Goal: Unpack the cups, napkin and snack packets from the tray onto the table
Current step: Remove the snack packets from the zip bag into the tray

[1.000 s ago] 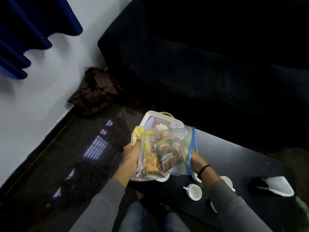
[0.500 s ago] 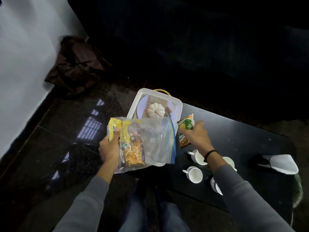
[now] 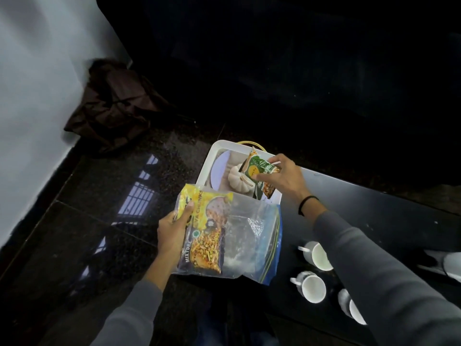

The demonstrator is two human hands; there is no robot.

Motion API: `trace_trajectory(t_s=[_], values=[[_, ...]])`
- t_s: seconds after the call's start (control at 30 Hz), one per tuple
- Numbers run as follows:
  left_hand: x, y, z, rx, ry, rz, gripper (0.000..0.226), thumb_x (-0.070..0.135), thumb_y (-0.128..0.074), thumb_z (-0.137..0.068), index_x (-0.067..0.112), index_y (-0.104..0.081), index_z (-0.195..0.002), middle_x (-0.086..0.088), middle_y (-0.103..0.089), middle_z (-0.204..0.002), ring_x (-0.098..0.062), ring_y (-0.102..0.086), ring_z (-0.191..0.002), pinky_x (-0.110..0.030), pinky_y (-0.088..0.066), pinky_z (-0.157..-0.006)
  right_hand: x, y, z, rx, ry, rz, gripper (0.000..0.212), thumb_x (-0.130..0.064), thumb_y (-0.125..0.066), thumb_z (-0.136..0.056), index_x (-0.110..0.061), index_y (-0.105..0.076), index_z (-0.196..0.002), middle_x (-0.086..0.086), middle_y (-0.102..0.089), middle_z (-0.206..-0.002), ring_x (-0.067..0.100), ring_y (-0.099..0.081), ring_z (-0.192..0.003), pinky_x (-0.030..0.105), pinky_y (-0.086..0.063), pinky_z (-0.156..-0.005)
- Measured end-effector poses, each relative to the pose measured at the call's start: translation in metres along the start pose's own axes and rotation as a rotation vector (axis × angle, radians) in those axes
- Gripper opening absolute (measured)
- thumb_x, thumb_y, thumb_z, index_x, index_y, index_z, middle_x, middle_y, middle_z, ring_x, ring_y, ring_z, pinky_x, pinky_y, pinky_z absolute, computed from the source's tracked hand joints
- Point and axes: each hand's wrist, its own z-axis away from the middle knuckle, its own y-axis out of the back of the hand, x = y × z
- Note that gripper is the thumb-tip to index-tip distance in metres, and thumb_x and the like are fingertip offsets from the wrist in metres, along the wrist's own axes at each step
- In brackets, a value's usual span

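Observation:
My left hand (image 3: 172, 232) grips a clear zip bag (image 3: 249, 236) with a blue seal; a yellow mixture snack packet (image 3: 203, 233) lies inside it. My right hand (image 3: 282, 179) holds a green snack packet (image 3: 259, 171) over the white tray (image 3: 208, 161). In the tray sit a small white pumpkin (image 3: 234, 178) and a pale round plate (image 3: 219, 168). Three white cups (image 3: 315, 255), (image 3: 310, 287), (image 3: 349, 307) stand on the black table (image 3: 374, 211) near my right forearm.
A dark brown bag (image 3: 112, 106) lies on the floor against the white wall at left. A black sofa (image 3: 299, 58) fills the back. A white folded item (image 3: 451, 265) rests on the table's right edge. Glossy dark floor stretches left of the table.
My right hand pulled the green packet out of the zip bag, swung it right over the table, then carried it back above the tray. The left hand kept hold of the bag.

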Motion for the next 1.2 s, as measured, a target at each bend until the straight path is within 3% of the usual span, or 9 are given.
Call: trace_trajectory(t_s=[0.07, 0.13, 0.27, 0.43, 0.67, 0.83, 0.9, 1.1, 1.2], values=[[-0.007, -0.001, -0.009, -0.037, 0.038, 0.052, 0.041, 0.061, -0.078, -0.073, 0.025, -0.067, -0.057, 0.012, -0.065, -0.058, -0.005, -0.059, -0.052, -0.026, -0.042, -0.059, 0.003, -0.010, -0.012, -0.040, -0.026, -0.104, 0.051, -0.025, -0.093, -0.067, -0.017, -0.063, -0.108, 0.006, -0.067, -0.107, 0.015, -0.066, -0.083, 0.012, -0.051, -0.056], [-0.012, 0.000, -0.016, -0.068, 0.062, 0.117, 0.053, 0.066, -0.080, -0.066, 0.017, -0.062, -0.076, -0.005, -0.060, -0.076, -0.019, -0.053, -0.069, -0.033, -0.040, -0.070, 0.009, -0.019, -0.024, -0.052, -0.070, -0.214, 0.056, -0.020, -0.095, -0.064, -0.013, -0.066, -0.112, 0.010, -0.071, -0.111, 0.023, -0.071, -0.096, 0.031, -0.062, -0.075], [-0.019, 0.000, -0.022, -0.096, 0.079, 0.164, 0.058, 0.070, -0.081, -0.062, 0.022, -0.060, -0.087, -0.006, -0.056, -0.087, -0.021, -0.050, -0.079, -0.037, -0.039, -0.074, 0.024, -0.029, -0.041, -0.006, -0.154, -0.419, 0.062, -0.021, -0.092, -0.070, -0.004, -0.062, -0.121, 0.011, -0.075, -0.112, 0.021, -0.073, -0.100, 0.027, -0.059, -0.079], [-0.026, -0.004, -0.025, -0.083, 0.128, 0.210, 0.061, 0.069, -0.084, -0.059, 0.017, -0.067, -0.088, -0.011, -0.061, -0.085, -0.023, -0.055, -0.080, -0.039, -0.045, -0.076, 0.046, -0.031, -0.040, 0.019, -0.212, -0.557, 0.052, -0.013, -0.080, -0.085, 0.005, -0.055, -0.126, 0.017, -0.069, -0.122, 0.029, -0.068, -0.113, 0.042, -0.052, -0.104], [-0.018, -0.009, -0.017, -0.061, 0.173, 0.266, 0.054, 0.060, -0.087, -0.060, 0.011, -0.074, -0.078, -0.018, -0.075, -0.091, -0.036, -0.071, -0.087, -0.065, -0.053, -0.087, 0.071, -0.013, -0.007, 0.079, -0.284, -0.604, 0.024, -0.001, -0.071, -0.089, 0.001, -0.063, -0.111, 0.022, -0.070, -0.111, 0.030, -0.069, -0.102, 0.037, -0.056, -0.096], [-0.006, -0.012, 0.002, -0.031, 0.220, 0.316, 0.050, 0.056, -0.088, -0.064, 0.009, -0.074, -0.078, -0.014, -0.077, -0.085, -0.030, -0.073, -0.079, -0.048, -0.061, -0.078, 0.078, -0.006, 0.032, 0.124, -0.365, -0.628, 0.010, 0.005, -0.063, -0.091, -0.003, -0.069, -0.090, 0.008, -0.069, -0.077, 0.009, -0.066, -0.061, 0.015, -0.055, -0.057], [-0.003, -0.014, 0.007, -0.012, 0.254, 0.356, 0.041, 0.049, -0.086, -0.072, 0.011, -0.077, -0.082, -0.012, -0.078, -0.086, -0.028, -0.074, -0.079, -0.045, -0.062, -0.078, 0.075, -0.001, 0.047, 0.165, -0.365, -0.700, 0.013, 0.006, -0.063, -0.089, -0.005, -0.068, -0.085, 0.005, -0.069, -0.072, 0.009, -0.066, -0.058, 0.013, -0.053, -0.054], [0.004, -0.024, 0.013, 0.010, 0.295, 0.405, 0.028, 0.039, -0.080, -0.083, 0.011, -0.077, -0.085, -0.009, -0.077, -0.081, -0.021, -0.073, -0.067, -0.027, -0.058, -0.055, 0.052, 0.002, 0.077, -0.294, -0.317, -0.774, 0.015, 0.010, -0.068, -0.086, 0.009, -0.071, -0.100, 0.014, -0.079, -0.082, 0.021, -0.078, -0.072, 0.023, -0.061, -0.064], [0.008, -0.031, 0.016, -0.023, 0.305, 0.408, 0.029, 0.039, -0.079, -0.084, 0.011, -0.078, -0.090, -0.010, -0.079, -0.087, -0.023, -0.075, -0.072, -0.029, -0.060, -0.059, 0.044, -0.003, 0.084, -0.476, -0.390, -0.589, 0.028, 0.015, -0.044, -0.097, 0.002, -0.065, -0.086, 0.003, -0.071, -0.055, 0.005, -0.069, -0.048, 0.017, -0.056, -0.050]])
